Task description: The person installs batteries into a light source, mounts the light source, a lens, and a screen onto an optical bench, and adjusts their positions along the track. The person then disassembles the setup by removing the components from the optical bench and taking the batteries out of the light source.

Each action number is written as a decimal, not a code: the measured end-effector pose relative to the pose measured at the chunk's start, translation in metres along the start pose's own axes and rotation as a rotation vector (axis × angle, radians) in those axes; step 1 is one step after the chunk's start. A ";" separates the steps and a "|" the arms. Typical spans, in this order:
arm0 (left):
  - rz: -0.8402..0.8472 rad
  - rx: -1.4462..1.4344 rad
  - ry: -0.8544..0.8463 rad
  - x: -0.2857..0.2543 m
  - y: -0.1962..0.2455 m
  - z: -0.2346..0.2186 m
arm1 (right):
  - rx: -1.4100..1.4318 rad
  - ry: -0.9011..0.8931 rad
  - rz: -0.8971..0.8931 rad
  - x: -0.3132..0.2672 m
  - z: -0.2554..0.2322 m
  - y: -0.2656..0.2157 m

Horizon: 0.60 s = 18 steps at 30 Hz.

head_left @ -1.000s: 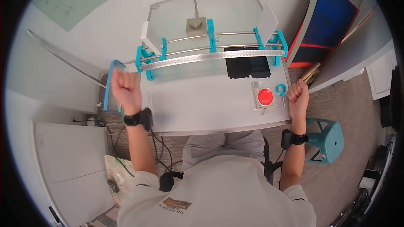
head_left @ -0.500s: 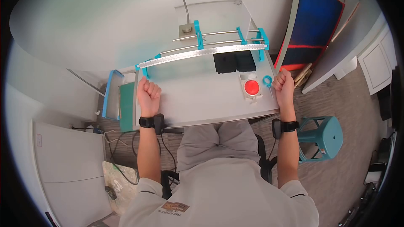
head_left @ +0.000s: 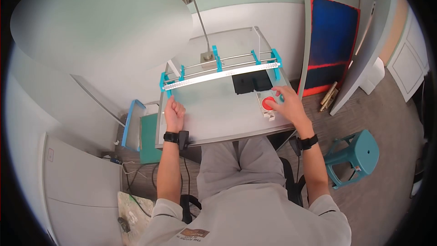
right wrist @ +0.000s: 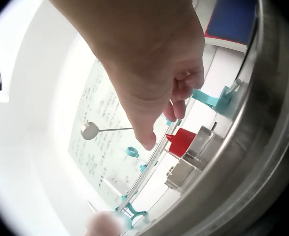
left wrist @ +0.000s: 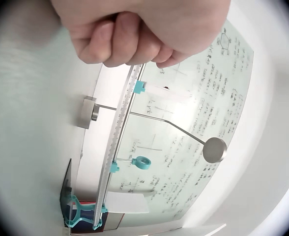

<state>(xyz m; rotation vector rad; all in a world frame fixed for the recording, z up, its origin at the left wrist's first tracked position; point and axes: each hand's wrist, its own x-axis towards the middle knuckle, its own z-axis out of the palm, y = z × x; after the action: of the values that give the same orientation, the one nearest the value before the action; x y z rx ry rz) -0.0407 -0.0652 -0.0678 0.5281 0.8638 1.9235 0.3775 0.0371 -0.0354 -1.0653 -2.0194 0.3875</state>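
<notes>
In the head view my left hand [head_left: 175,115] is curled into an empty fist at the table's left side, just below the left end of the silver ruler [head_left: 223,76] on its teal-ended rail frame. The fist [left wrist: 127,37] fills the top of the left wrist view. My right hand [head_left: 292,108] reaches over the red round button [head_left: 268,104] on its pale base, thumb and fingers apart. In the right wrist view, the thumb of that hand [right wrist: 157,83] is beside the red button [right wrist: 182,142]; contact is unclear. A teal ring [head_left: 282,97] is partly hidden by the right hand.
Black flat pieces [head_left: 251,82] lie behind the button on the table [head_left: 209,114]. A metal lamp-like stand [head_left: 207,56] rises behind the rails. A teal stool [head_left: 359,152] stands at right; a blue-edged frame [head_left: 129,125] and a green board [head_left: 149,139] are at left.
My right hand has moved inward from the table's right edge to the red button, its fist loosened. My left fist came in from farther left and stays curled. The head view has shifted.
</notes>
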 end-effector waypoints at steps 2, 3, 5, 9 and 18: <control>0.019 0.071 0.021 0.000 -0.001 0.000 | -0.088 -0.012 -0.106 -0.002 0.000 -0.003; 0.027 0.074 0.016 0.000 0.000 0.001 | -0.091 -0.030 -0.123 -0.003 -0.001 -0.005; 0.030 0.148 0.037 -0.001 -0.002 0.003 | -0.097 -0.044 -0.149 -0.004 0.000 -0.003; 0.056 0.205 0.035 0.000 -0.006 0.004 | -0.132 -0.098 -0.135 -0.003 0.002 0.002; 0.072 0.335 0.014 -0.011 -0.009 0.005 | -0.070 -0.148 -0.190 0.001 0.043 -0.047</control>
<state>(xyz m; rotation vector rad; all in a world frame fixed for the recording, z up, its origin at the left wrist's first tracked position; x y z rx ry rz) -0.0265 -0.0705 -0.0713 0.7534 1.2005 1.8565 0.3178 0.0132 -0.0348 -0.8987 -2.2583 0.3055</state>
